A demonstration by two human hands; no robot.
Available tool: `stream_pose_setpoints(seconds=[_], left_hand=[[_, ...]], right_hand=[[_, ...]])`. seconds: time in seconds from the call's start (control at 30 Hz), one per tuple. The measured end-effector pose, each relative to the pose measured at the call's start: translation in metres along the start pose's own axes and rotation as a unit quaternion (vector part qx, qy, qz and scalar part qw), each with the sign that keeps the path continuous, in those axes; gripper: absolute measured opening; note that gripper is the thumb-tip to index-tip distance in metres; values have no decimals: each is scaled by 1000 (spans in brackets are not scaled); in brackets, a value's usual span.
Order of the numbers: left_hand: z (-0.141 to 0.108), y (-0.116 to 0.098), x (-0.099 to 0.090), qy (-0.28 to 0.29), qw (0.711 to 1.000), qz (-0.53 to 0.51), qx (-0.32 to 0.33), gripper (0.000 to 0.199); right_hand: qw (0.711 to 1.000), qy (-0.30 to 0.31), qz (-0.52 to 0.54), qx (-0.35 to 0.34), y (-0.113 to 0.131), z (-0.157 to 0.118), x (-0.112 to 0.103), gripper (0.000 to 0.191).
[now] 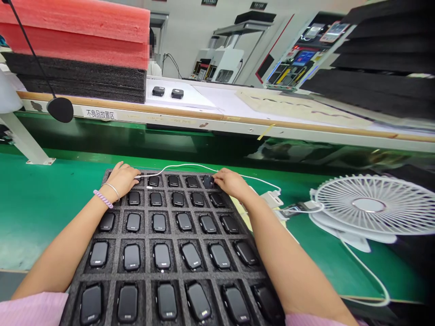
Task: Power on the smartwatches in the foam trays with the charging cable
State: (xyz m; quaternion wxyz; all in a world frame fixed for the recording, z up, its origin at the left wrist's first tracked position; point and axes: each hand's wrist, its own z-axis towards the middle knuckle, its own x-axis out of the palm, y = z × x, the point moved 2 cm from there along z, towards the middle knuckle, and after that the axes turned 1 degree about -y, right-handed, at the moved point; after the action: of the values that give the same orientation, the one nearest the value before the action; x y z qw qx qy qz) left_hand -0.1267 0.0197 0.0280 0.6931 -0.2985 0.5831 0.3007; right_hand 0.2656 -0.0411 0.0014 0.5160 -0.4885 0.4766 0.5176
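A dark foam tray (146, 253) in front of me holds rows of black smartwatch bodies (161, 256), screens up, one per compartment. At its far left corner my left hand (123, 181) is closed, fingertips pinching the end of a thin white cable (193, 165); what lies under the fingers is mostly hidden. Over at the far right my right hand (231, 183) is closed too, thumb and fingers on a smartwatch body (208, 182) that sits tilted at its compartment. The cable runs behind the back row to a white adapter (273, 198).
A white fan (369, 206) stands on the green bench (44, 203) at right, its cord trailing forward. Behind runs a raised shelf (217, 118) with red foam (78, 31), black foam stacks (387, 90) and two small black devices (177, 93). A lamp post (30, 140) is at left.
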Motion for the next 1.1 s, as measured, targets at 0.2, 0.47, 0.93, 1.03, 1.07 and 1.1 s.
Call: stream_pose_setpoints(seconds=[0.2, 0.47, 0.93, 1.03, 1.07, 1.1], left_hand=[[0, 4, 4, 17, 992, -108, -58, 43], [7, 17, 16, 43, 983, -144, -107, 52], [7, 19, 22, 47, 980, -153, -117, 51], [6, 19, 22, 47, 980, -155, -119, 52], [6, 19, 22, 49, 980, -155, -118, 52], [7, 19, 21, 51, 980, -156, -116, 52]], right_hand=[[1000, -18, 4, -4, -2, 0, 5, 30], [993, -101, -2, 58, 0, -9, -4, 29], [975, -54, 136, -164, 40, -6, -10, 27], [990, -25, 81, -113, 42, -1, -8, 31], [994, -9, 55, -93, 44, 2, -7, 33], [997, 4, 34, -75, 47, 5, -5, 35]])
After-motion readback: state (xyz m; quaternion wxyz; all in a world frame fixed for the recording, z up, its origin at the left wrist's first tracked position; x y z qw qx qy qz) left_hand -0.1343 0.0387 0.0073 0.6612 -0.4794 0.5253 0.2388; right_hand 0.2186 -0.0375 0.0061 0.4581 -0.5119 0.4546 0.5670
